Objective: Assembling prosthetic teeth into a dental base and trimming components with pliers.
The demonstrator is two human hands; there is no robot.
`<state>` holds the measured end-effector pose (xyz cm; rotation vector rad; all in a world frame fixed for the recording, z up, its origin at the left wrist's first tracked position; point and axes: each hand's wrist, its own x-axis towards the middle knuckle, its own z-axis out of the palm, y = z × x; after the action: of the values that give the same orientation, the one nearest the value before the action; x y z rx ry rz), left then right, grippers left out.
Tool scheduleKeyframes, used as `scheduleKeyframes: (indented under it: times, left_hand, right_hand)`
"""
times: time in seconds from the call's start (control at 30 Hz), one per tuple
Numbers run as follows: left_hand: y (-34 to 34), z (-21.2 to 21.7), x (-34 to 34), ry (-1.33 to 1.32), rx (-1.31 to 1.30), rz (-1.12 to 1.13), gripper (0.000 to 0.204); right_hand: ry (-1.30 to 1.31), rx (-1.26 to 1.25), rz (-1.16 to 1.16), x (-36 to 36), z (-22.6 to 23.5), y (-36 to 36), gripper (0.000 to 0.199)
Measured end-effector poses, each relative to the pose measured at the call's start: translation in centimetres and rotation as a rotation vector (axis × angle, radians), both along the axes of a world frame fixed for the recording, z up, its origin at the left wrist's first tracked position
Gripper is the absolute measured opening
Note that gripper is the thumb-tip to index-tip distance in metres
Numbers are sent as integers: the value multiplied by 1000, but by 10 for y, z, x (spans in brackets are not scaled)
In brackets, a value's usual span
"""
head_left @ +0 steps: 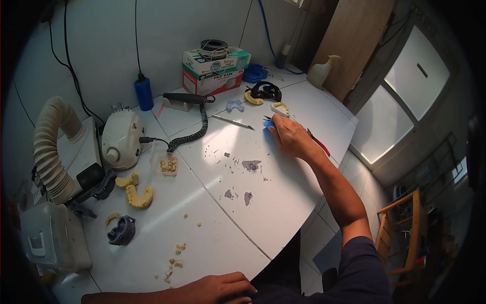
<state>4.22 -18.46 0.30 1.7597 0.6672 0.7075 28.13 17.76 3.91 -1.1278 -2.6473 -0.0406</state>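
At the far right of the table, my right hand point(292, 138) reaches out with bent fingers closed about a small blue object point(268, 123). Dark pointed tips show beside it; its exact kind is unclear. Close to that hand are a yellow dental arch model point(280, 109) and a pair of red-handled pliers point(320, 143), partly covered by the hand. A slim metal knife point(233, 122) lies to its left. My left hand point(221, 290) rests at the near table edge, fingers stretched loosely, with nothing in it. Grey scraps point(251, 165) and crumbs lie mid-table.
On the left stand a ribbed hose point(50, 147), a white control unit point(121, 139) and a clear-lidded case point(53, 235). Yellow dental models point(138, 196), a grey model point(121, 231) and loose teeth point(178, 263) lie nearby. A corded handpiece point(185, 98) and stacked boxes point(212, 73) stand behind.
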Motion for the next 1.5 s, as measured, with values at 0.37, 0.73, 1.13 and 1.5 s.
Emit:
scheduleKeyframes:
  times: [0.37,0.73,1.13,1.5]
  left_hand:
    - [-1,-3,-1,9,2,9,18]
    - [0,-5,1,-2,21,2,18]
    - [1,-7,-3,60,48,-1,23]
    - [3,-11,-6,161,12,-111,31]
  right_hand:
    - [118,-109,331,-39,-2,-96,17]
    - [29,-10,178,-27,0,-29,23]
    - [48,-23,289,-77,15,-54,23]
    - [-19,-106,383,-142,1,-47,21]
